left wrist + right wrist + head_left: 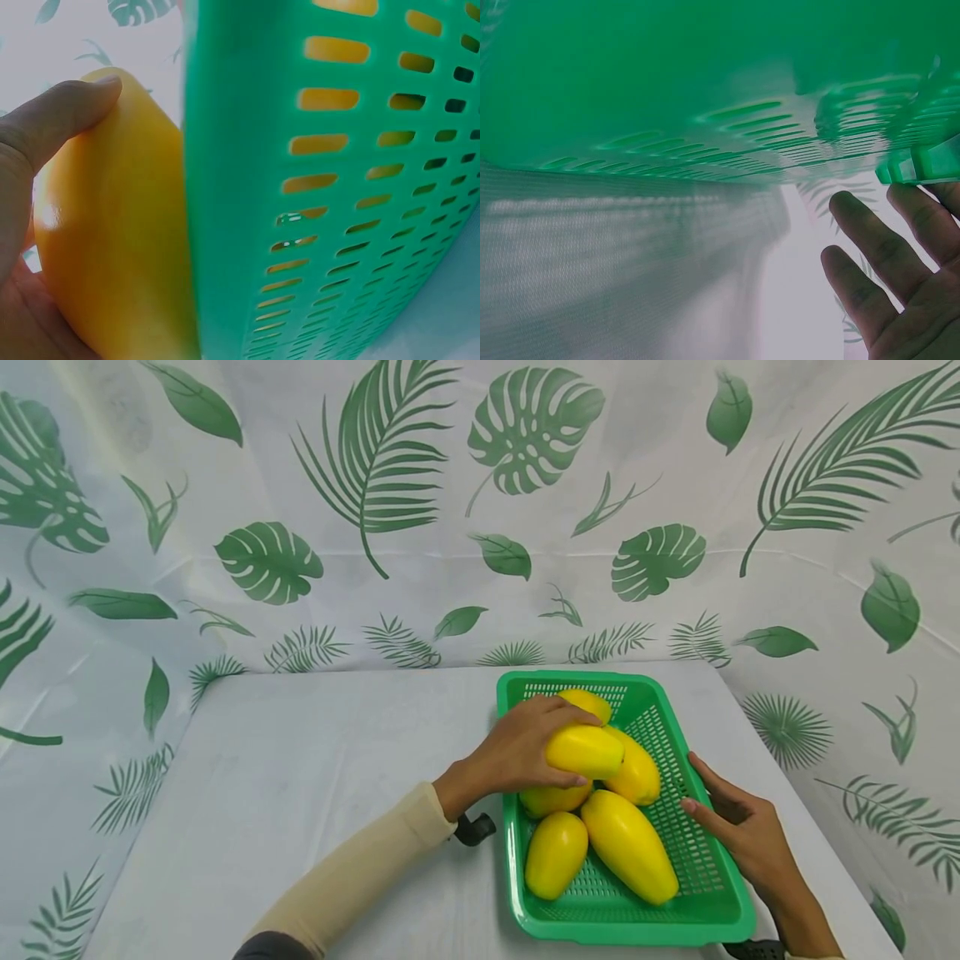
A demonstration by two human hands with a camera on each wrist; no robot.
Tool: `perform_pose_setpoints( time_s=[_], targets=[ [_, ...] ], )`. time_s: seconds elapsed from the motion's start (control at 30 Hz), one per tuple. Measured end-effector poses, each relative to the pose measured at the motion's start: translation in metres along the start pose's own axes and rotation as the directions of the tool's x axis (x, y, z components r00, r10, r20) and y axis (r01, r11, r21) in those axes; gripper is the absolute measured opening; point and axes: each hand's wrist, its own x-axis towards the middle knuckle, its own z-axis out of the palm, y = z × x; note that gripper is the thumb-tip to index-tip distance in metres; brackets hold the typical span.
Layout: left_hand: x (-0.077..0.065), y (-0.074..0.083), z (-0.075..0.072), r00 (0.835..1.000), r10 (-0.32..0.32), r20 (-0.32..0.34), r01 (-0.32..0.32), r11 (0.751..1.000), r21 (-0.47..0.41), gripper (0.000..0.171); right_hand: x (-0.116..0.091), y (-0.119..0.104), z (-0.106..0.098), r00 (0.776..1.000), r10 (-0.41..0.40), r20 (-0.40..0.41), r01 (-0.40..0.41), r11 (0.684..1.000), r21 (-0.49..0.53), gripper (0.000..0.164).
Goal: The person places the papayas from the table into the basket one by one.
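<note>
My left hand (525,745) holds a yellow mango (585,752) above the others in a green plastic basket (630,932). In the left wrist view the thumb lies along this mango (120,225), close beside the basket wall (232,187). Several more mangoes rest in the basket, including a long one (630,847) and a shorter one (557,856) at the near end. My right hand (750,831) holds the basket's right rim, thumb over its top. In the right wrist view, some of its fingers (881,251) stretch out below the rim.
The basket stands on a table with a white cloth (337,760), near its right side. A white sheet (420,527) printed with green leaves hangs behind and at both sides. A dark strap mount (475,829) sits under the left wrist, near the basket's left rim.
</note>
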Motion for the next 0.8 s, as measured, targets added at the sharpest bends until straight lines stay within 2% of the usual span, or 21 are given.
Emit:
perform_pose_setpoints(
  time_s=[0.2,0.5,0.8],
  targets=[
    [0.0017,0.0002,0.0029,1.0,-0.023,0.001,0.023,1.0,-0.007,0.068,0.0006,0.0007,0.0006,1.0,-0.002,-0.005,0.002,1.0,-0.007,0.066],
    [0.0045,0.0001,0.0042,0.999,-0.051,-0.016,0.05,0.998,-0.042,0.055,0.0013,0.0017,0.0009,1.0,-0.005,-0.005,0.005,1.0,-0.004,0.065],
    [-0.0054,0.0045,-0.0042,0.996,-0.068,-0.055,0.065,0.996,-0.055,0.053,0.0016,0.0004,-0.0011,1.0,0.002,-0.004,-0.002,1.0,-0.023,0.065]
  ],
)
